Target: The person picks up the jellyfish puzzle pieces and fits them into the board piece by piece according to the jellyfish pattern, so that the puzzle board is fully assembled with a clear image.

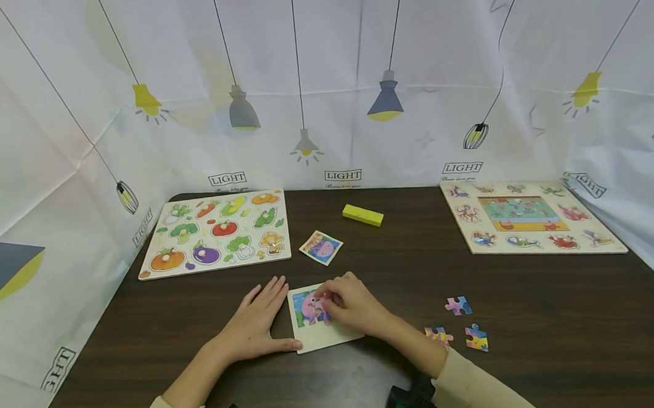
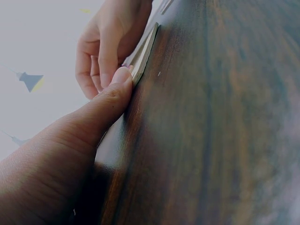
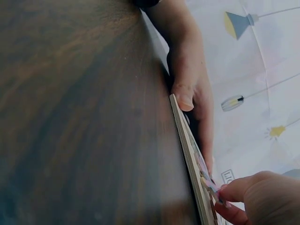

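Note:
A small wooden puzzle board (image 1: 328, 338) lies in front of me, its upper left filled with joined pieces that show a pink animal (image 1: 308, 308); its lower strip is bare wood. My left hand (image 1: 254, 332) rests with spread fingers along the board's left side, thumb pressing the near left corner. Over the board's upper right, my right hand (image 1: 356, 306) pinches a pink puzzle piece (image 3: 213, 187) between thumb and finger, right at the board's face in the right wrist view. The fingers hide most of that piece in the head view.
Three loose jigsaw pieces (image 1: 476, 338) lie to the right. Beyond the board are a small picture card (image 1: 321, 248) and a yellow block (image 1: 363, 215). A vegetable puzzle board (image 1: 197, 260) stands back left, a sea-animal board (image 1: 474, 211) back right, before a printed curtain (image 1: 330, 56).

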{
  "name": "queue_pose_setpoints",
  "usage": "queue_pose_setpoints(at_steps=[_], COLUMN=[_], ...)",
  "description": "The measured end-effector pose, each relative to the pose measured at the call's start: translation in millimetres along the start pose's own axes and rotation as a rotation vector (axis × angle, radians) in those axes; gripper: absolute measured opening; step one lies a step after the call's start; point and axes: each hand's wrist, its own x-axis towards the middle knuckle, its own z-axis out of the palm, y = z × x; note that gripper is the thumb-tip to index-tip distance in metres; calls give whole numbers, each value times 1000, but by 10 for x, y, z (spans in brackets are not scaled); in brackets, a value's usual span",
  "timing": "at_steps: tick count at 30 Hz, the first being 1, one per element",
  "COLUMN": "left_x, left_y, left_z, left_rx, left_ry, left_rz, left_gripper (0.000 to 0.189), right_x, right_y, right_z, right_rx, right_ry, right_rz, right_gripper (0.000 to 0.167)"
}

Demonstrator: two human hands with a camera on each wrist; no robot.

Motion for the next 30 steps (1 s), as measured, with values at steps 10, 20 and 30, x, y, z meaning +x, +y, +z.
queue_pose_setpoints(at_steps=[10,20,30], left_x=[2,0,-1], left_y=[0,-3,10], left_z=[-5,2,-5], left_rx=[7,1,-1], left_ry=[11,6,8], left_rz=[11,7,8], left_gripper=[109,109,108], right_x=[1,10,8], right_y=[-37,-44,-46], right_z=[59,71,66], right_rx=[-26,-67,-56], right_ry=[-2,10,11], right_rz=[72,137,148], right_gripper=[10,11,12])
